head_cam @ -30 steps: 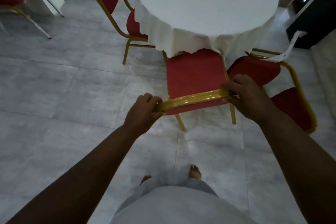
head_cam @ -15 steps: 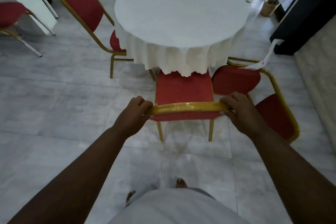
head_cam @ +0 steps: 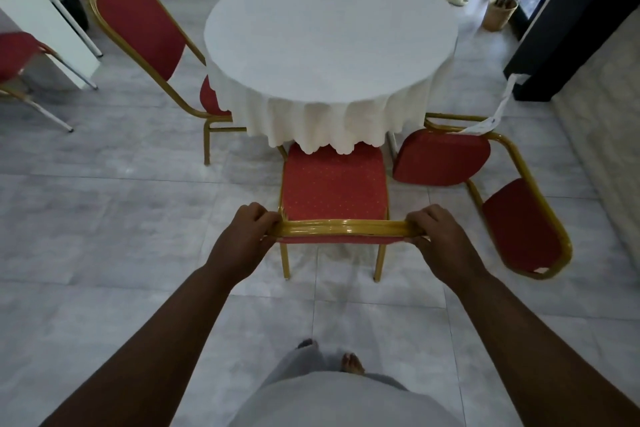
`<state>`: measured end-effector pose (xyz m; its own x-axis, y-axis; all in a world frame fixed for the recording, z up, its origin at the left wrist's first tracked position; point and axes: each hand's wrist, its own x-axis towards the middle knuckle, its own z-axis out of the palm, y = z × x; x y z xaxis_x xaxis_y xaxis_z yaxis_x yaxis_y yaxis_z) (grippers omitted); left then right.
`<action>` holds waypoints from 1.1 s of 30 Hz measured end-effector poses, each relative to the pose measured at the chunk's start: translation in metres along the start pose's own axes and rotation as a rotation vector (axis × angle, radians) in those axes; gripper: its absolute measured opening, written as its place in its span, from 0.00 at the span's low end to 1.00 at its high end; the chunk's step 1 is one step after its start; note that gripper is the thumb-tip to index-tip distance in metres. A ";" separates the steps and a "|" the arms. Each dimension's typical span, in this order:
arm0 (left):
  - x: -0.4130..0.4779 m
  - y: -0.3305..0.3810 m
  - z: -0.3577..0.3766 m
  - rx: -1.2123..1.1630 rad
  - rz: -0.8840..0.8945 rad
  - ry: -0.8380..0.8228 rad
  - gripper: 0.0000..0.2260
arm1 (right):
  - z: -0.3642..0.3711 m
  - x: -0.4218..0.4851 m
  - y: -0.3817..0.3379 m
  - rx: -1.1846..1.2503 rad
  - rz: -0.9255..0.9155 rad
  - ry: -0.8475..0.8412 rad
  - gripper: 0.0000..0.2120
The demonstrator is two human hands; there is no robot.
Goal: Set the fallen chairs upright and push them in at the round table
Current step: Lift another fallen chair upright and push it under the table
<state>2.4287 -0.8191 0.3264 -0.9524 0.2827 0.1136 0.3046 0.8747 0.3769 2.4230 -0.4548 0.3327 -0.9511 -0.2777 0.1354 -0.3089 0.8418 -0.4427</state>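
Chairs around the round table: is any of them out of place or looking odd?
Yes. The chair right of the round table lies tipped on its side on the floor, with a white strip draped on its frame. The chair held by both hands stands upright.

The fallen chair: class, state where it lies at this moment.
In the head view the fallen chair lies on its side on the floor, right of the upright chair that both hands grip, just beyond the round table's near-right edge.
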 end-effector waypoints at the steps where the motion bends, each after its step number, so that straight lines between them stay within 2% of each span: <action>1: -0.002 0.000 0.002 0.002 -0.009 0.017 0.14 | 0.001 -0.001 -0.004 -0.007 0.033 0.014 0.16; 3: -0.008 0.006 0.008 -0.003 -0.038 0.065 0.16 | 0.003 -0.009 -0.012 -0.032 0.094 0.049 0.20; 4: -0.013 0.009 0.013 -0.010 -0.064 0.084 0.20 | 0.006 -0.016 -0.015 -0.039 0.119 0.044 0.25; 7: -0.034 0.019 0.031 0.006 -0.102 0.069 0.37 | 0.020 -0.042 -0.025 -0.080 0.129 -0.085 0.46; 10: -0.046 0.028 0.043 -0.046 -0.094 0.022 0.48 | 0.032 -0.054 -0.027 -0.163 0.084 -0.157 0.54; 33: 0.062 -0.028 0.021 -0.035 -0.078 -0.182 0.54 | 0.026 0.067 -0.007 -0.142 0.115 -0.284 0.59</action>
<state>2.3607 -0.8179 0.3031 -0.9553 0.2836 -0.0839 0.2264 0.8837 0.4097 2.3615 -0.4913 0.3221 -0.9455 -0.2782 -0.1691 -0.2168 0.9255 -0.3104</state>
